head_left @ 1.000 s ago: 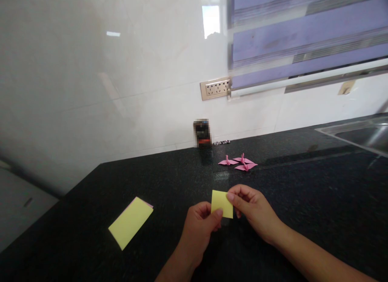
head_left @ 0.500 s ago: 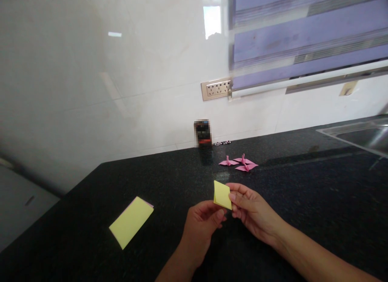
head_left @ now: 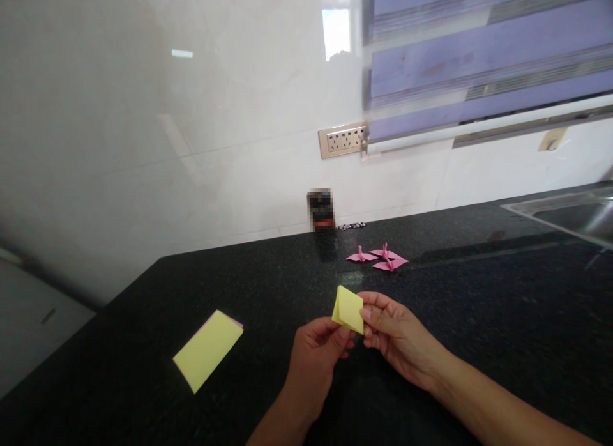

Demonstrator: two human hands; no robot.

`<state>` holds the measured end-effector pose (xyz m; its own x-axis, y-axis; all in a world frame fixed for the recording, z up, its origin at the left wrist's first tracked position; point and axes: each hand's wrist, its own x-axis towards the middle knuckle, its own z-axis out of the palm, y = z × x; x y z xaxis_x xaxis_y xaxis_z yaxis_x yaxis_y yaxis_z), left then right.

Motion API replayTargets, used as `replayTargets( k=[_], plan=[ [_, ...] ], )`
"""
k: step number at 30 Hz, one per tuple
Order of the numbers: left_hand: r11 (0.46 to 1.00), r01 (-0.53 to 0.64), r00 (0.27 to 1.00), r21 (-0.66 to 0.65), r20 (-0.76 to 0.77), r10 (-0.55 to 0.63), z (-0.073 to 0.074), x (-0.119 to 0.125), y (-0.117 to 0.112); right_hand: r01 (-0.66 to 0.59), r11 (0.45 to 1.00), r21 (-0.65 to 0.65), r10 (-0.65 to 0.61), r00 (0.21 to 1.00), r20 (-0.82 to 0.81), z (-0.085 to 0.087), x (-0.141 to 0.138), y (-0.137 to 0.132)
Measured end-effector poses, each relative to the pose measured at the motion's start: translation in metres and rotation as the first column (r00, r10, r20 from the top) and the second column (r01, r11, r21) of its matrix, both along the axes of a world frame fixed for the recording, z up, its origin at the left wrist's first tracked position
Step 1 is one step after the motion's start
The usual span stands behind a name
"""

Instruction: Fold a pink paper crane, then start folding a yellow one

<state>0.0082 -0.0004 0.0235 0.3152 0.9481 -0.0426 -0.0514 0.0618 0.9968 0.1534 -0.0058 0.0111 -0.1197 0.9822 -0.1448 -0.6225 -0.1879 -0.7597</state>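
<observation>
A small folded square of yellow paper [head_left: 350,307] is held up above the dark counter, its layers parted along the left side. My right hand [head_left: 395,328] pinches its right edge between thumb and fingers. At the lower left edge of the paper, my left hand [head_left: 322,356] has its thumb and fingertips closed on a flap. Beyond the hands lie three pink paper cranes [head_left: 385,257]. To the left, a yellow paper rectangle [head_left: 209,351] rests on the counter, with a pinkish sheet showing under its far corner.
The black speckled countertop [head_left: 143,331] meets a white tiled wall. A dark pixelated object [head_left: 321,211] leans there beside a small patterned strip [head_left: 352,226]. A metal sink [head_left: 575,213] is at the far right, with a socket panel [head_left: 342,140] and a purple blind [head_left: 488,59] above.
The folded yellow paper's left layer has been drawn outward to the left, so its flaps stand further apart. My left fingers have moved slightly; the right hand keeps its pinch.
</observation>
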Motion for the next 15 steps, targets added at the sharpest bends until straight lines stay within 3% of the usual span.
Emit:
replayTargets(
  k=[11,15],
  plan=[
    [0.987,0.038,0.999,-0.155,-0.010,-0.040,-0.0014,0.0057,0.0000,-0.067,0.990,0.121,0.034,0.965,0.259,0.0033,-0.0016,-0.0052],
    [0.991,-0.049,0.997,-0.123,-0.071,0.041,-0.0067,0.0061,0.0021,-0.015,0.990,0.139,-0.031,0.947,0.320,0.0034,-0.0018,-0.0048]
  ],
)
